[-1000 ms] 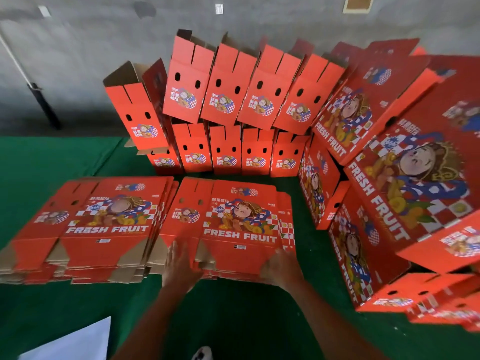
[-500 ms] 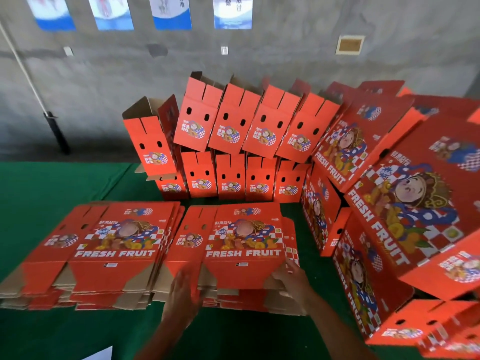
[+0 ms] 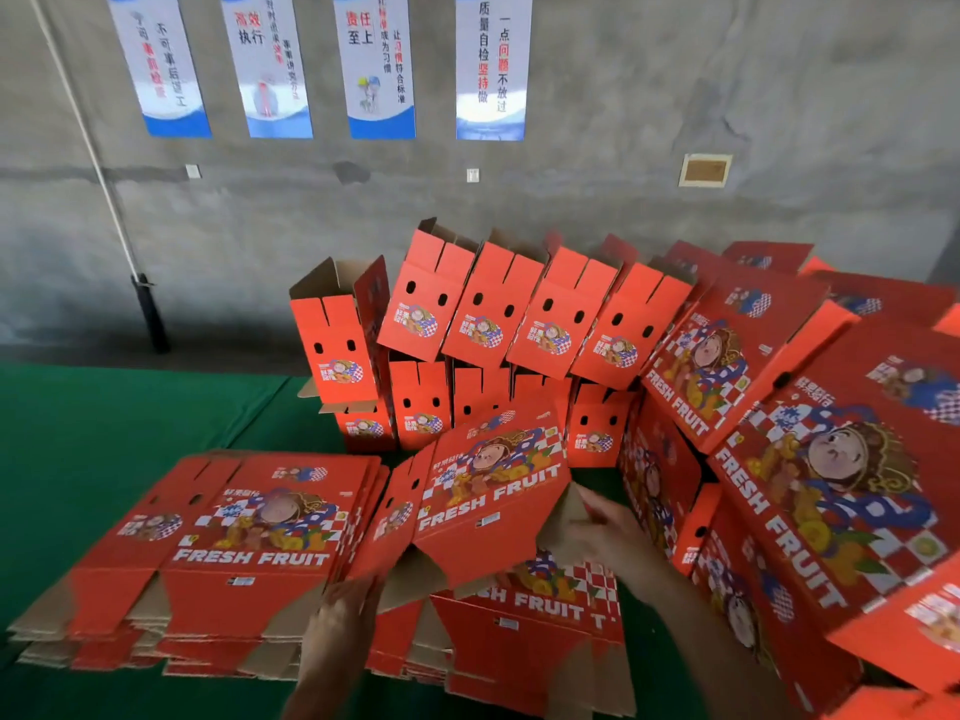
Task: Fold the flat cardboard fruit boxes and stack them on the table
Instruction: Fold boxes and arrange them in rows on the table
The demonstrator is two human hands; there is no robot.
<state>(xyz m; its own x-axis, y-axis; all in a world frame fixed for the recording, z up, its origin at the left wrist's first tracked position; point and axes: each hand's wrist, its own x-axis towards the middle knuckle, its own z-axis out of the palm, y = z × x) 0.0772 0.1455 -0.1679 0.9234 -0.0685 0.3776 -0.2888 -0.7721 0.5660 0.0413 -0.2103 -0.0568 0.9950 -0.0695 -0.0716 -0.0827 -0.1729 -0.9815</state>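
Observation:
A flat red "FRESH FRUIT" box (image 3: 483, 491) is lifted off the right pile of flat boxes (image 3: 524, 631), tilted up at its right side. My left hand (image 3: 337, 631) grips its lower left flap. My right hand (image 3: 608, 537) holds its right edge from underneath. A second pile of flat boxes (image 3: 228, 548) lies to the left on the green table (image 3: 104, 439). Folded boxes (image 3: 519, 314) stand stacked in two rows at the back.
Large folded boxes (image 3: 831, 485) are heaped at the right, close to my right arm. A grey wall with several posters (image 3: 488, 65) rises behind the table. A pole (image 3: 109, 194) leans against the wall at the left.
Both hands have lifted the top flat box off the right pile and tilted it. The camera has pitched upward, which brings the wall posters into view.

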